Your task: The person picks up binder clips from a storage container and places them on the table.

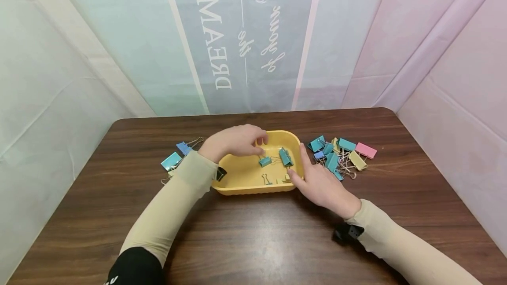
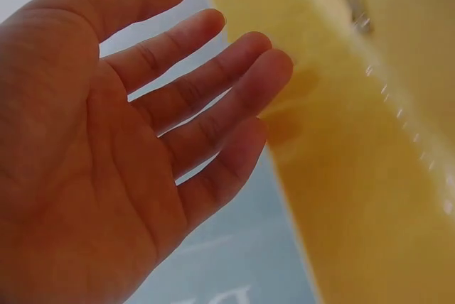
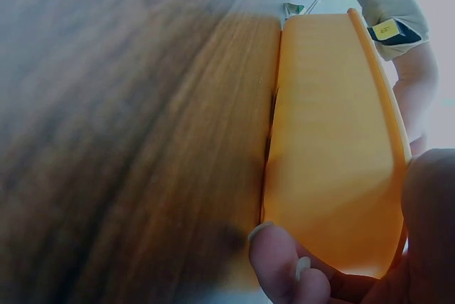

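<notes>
A shallow yellow plastic basket (image 1: 237, 174) sits mid-table in the head view. Inside lie several binder clips, among them a larger teal clip (image 1: 285, 156) and a smaller teal clip (image 1: 265, 161). My left hand (image 1: 233, 141) hovers over the basket's far left part; the left wrist view shows its palm (image 2: 121, 148) bare and its fingers loosely bent, holding nothing. At the right end, my right hand (image 1: 322, 188) grips the basket's near corner, thumb over the rim. In the right wrist view its fingertips (image 3: 274, 258) curl against the outer wall (image 3: 334, 133).
Right of the basket lies a heap of binder clips, with teal (image 1: 332, 162), yellow (image 1: 358, 160) and pink (image 1: 365, 150) ones. Left of it, partly behind the left forearm, lie a light-blue clip (image 1: 171, 161) and a blue clip (image 1: 184, 147). A printed curtain (image 1: 253, 96) hangs behind the table.
</notes>
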`<state>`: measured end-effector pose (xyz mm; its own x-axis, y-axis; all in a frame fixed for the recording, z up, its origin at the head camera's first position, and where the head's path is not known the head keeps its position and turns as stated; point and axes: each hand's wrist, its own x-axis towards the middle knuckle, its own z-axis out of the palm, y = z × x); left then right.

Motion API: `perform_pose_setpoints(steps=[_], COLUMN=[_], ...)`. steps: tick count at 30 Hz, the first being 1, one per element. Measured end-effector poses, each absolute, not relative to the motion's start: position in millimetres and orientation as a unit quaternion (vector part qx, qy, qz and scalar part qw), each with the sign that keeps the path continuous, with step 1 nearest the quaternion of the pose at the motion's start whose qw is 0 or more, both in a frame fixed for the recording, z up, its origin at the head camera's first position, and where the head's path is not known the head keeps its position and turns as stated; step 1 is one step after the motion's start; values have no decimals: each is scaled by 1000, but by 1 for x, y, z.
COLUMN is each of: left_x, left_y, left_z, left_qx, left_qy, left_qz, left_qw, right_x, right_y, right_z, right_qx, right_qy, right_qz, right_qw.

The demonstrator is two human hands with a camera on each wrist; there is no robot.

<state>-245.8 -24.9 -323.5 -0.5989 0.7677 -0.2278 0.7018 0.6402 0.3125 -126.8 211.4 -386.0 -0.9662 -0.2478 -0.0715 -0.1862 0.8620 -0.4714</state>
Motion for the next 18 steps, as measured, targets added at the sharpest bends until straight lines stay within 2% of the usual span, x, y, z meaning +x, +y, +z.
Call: perform_pose_setpoints(steps=[7,18], left_x=[-243,-238], left_y=[-7,7], left_z=[-342,-353], left_qx=[415,396], left_qy=[883,894], left_qz=[62,8], left_qw=[211,207], right_x=[-127,-128], right_y=[212,212], right_z=[-385,-385], right_qx=[-113,-115], right_qy=[964,964], right_qz=[-232,-230], right_qw=[68,64])
